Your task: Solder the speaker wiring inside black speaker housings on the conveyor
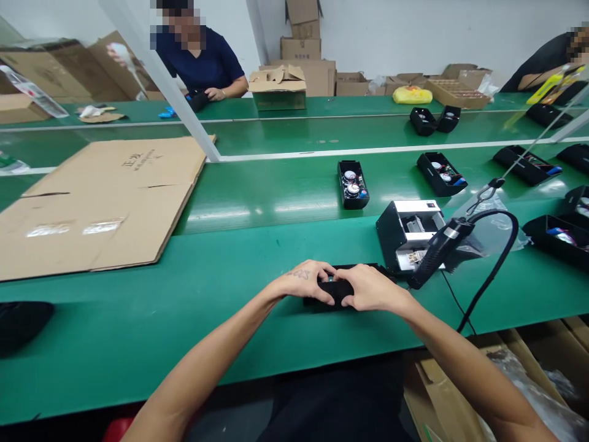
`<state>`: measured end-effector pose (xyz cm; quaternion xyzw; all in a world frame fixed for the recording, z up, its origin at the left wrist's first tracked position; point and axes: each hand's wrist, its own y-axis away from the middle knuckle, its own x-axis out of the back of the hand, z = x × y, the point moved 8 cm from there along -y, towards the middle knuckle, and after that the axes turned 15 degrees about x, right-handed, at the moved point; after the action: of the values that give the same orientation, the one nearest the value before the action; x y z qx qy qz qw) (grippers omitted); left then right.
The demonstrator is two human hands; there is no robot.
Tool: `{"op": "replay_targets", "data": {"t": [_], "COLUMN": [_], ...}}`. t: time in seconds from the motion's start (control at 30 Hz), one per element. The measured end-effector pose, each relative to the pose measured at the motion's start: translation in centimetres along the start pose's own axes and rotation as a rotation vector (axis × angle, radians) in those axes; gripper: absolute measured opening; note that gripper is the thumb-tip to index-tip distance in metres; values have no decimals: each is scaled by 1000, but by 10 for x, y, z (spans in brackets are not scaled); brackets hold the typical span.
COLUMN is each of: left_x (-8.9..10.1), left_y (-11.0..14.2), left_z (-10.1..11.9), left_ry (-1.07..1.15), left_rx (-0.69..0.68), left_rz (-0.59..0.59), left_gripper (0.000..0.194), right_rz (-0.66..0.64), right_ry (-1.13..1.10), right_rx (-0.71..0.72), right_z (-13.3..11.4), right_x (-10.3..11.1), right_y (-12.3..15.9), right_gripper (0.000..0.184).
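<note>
Both my hands rest on a black plastic casing [338, 290] lying on the green table [230, 258] near its front edge. My left hand [306, 281] grips its left end with fingers curled over the top. My right hand [368, 287] holds its right end, thumb pressed on the casing. Most of the casing is hidden under my fingers. Just right of it hangs a black electric screwdriver [437, 250] on a cable, beside a black and white box unit [407, 233].
A flattened cardboard sheet [101, 202] covers the left of the table. Open black casings [353, 183] with parts inside lie along the belt, several to the right. A person in a dark blue shirt [202, 61] works at the far side, another at the far right. Cardboard boxes [278, 86] stand behind.
</note>
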<state>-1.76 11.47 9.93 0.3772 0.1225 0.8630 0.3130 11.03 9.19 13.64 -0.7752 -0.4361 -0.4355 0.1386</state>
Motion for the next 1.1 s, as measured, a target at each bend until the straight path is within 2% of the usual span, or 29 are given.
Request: {"op": "replay_targets", "data": {"t": [0.17, 0.53, 0.8, 1.1], "left_x": [-5, -3, 0, -1], "left_y": [-3, -15, -24, -21], "left_z": [0, 1, -5, -4], "left_ry": [30, 69, 69, 86], "left_rx": [11, 18, 36, 29], "left_rz": [-104, -283, -324, -344], "left_gripper": [37, 46, 40, 43], "right_rz": [-3, -7, 36, -41], "right_ry": [-37, -28, 4, -85], "right_rx": [-9, -33, -65, -26], "right_z": [3, 9, 10, 14], "right_x": [-4, 1, 2, 1], "right_y": [-4, -12, -17, -17], "right_gripper": [53, 40, 35, 31]}}
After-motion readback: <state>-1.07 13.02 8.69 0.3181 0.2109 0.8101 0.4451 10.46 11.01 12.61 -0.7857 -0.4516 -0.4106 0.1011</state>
